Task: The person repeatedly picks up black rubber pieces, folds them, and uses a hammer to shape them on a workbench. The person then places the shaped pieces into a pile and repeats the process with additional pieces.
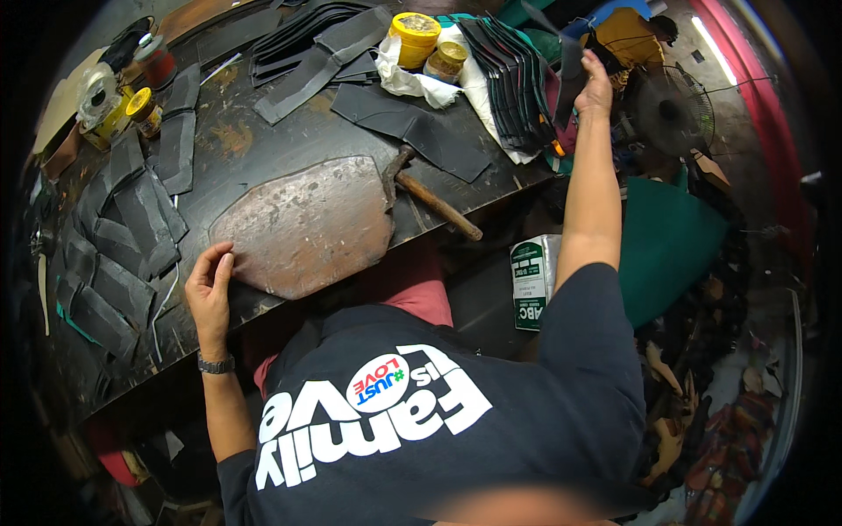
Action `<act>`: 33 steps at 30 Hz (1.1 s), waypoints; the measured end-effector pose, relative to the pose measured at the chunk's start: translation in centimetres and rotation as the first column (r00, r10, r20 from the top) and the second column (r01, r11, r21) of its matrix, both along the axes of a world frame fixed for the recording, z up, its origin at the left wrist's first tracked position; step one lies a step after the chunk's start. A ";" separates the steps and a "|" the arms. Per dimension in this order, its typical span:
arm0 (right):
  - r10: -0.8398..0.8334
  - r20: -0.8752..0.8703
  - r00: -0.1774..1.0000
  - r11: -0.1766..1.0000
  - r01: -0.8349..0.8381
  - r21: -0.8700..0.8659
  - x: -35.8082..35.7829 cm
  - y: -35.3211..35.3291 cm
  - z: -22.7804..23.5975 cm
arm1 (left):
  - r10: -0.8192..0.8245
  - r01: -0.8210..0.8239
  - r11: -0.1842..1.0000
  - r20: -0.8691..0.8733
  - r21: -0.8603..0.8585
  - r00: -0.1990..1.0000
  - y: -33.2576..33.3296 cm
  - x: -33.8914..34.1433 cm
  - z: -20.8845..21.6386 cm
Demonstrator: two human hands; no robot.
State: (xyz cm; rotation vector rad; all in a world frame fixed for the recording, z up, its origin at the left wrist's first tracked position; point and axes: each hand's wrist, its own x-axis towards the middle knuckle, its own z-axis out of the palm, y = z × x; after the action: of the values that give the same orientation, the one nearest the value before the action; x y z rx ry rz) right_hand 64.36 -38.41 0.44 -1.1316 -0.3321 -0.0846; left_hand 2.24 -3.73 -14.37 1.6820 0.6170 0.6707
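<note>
- Black shirt point(517, 386) comes closest to the camera, with big white letters on the front.
- Past it is a dark table point(237, 136) with lots of things on it.
- One flat, worn slab point(307, 228), gray and brown, lies on the table near its front edge.
- The left hand point(210, 280) is at the slab's left side. Its fingers are bent, and the thumb is close to the pointer finger. I can't tell if they pinch the slab or just rest on it.
- A dark watch point(216, 363) is around the left wrist.
- The right hand point(594, 86) is reached out far to the right. Its fingers are closed on a dark flat piece point(571, 77), which looks bendy. That spot is small and near the bent rim, so the grip is a bit hard to see.
- Just left of that piece is a row of black pieces point(504, 83), packed close together on the table.
- A hammer point(443, 208) lies at the slab's right side, and its wooden handle pokes over the table's edge.
- Behind the hammer is a black sheet point(421, 136).
- A yellow tub point(416, 35) and a smaller jar point(445, 61) sit on white wrap point(399, 81).
- Dark strips point(132, 219) lie in a messy pile on the left.
</note>
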 end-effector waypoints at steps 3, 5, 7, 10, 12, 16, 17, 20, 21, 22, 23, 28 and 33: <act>-0.098 -0.149 0.984 0.941 0.043 -0.337 3.6 -0.6 -5.2 | 0.089 -0.088 0.996 0.015 -0.026 0.996 -0.3 0.0 -1.1; -0.188 -0.160 0.969 0.870 0.089 -0.484 3.9 -0.1 -7.4 | 0.074 -0.075 0.997 0.021 0.028 0.997 -0.7 0.0 -0.9; -0.050 -0.053 0.997 0.848 0.014 -0.530 3.4 0.6 -8.0 | 0.063 -0.065 0.993 0.029 0.097 0.998 -0.9 0.3 -0.6; -0.109 0.062 0.992 0.750 0.123 -0.650 1.7 1.4 -7.3 | 0.047 -0.050 0.985 0.017 0.163 0.999 -1.1 0.5 -0.1; -0.065 0.067 0.996 0.729 0.093 -0.679 0.5 2.0 -6.7 | 0.054 -0.055 0.983 0.009 0.173 0.998 -1.1 0.6 0.1; 0.052 0.587 0.808 0.240 0.560 -0.793 -2.2 4.0 -6.9 | 0.046 -0.047 0.987 0.012 0.154 0.999 -1.1 0.5 0.2; 0.095 0.654 0.751 0.127 0.642 -0.756 -3.0 4.8 -7.3 | 0.049 -0.050 0.986 0.012 0.161 0.999 -1.1 0.5 0.2; 0.131 0.669 0.732 -0.016 0.676 -0.737 -4.5 6.9 -8.0 | 0.053 -0.056 0.984 0.020 0.167 0.998 -1.3 0.6 0.3; 0.169 0.678 0.716 -0.061 0.694 -0.717 -4.8 7.3 -8.1 | 0.058 -0.061 0.982 0.027 0.176 0.998 -1.4 0.7 0.3; 0.212 0.684 0.698 -0.103 0.712 -0.695 -5.0 7.7 -8.1 | 0.054 -0.058 0.985 0.029 0.166 0.998 -1.4 0.7 0.3; 0.254 0.674 0.693 -0.167 0.718 -0.676 -5.0 7.8 -8.0 | 0.052 -0.056 0.984 0.031 0.166 0.998 -1.4 0.8 0.2; 0.260 0.624 0.737 -0.001 0.647 -0.763 -5.2 7.8 -6.8 | 0.043 -0.049 0.991 0.050 0.128 0.998 -1.0 0.6 -0.2; 0.137 0.791 0.596 0.189 0.768 -0.612 -8.6 8.9 -5.7 | 0.086 -0.096 0.991 0.102 0.098 0.991 -1.3 0.3 -0.4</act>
State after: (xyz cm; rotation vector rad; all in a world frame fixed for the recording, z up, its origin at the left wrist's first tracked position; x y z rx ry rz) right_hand 55.81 -29.47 -5.28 -2.4699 -0.9098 -0.9477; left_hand 2.54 -4.99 -14.81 1.7126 0.6016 0.8576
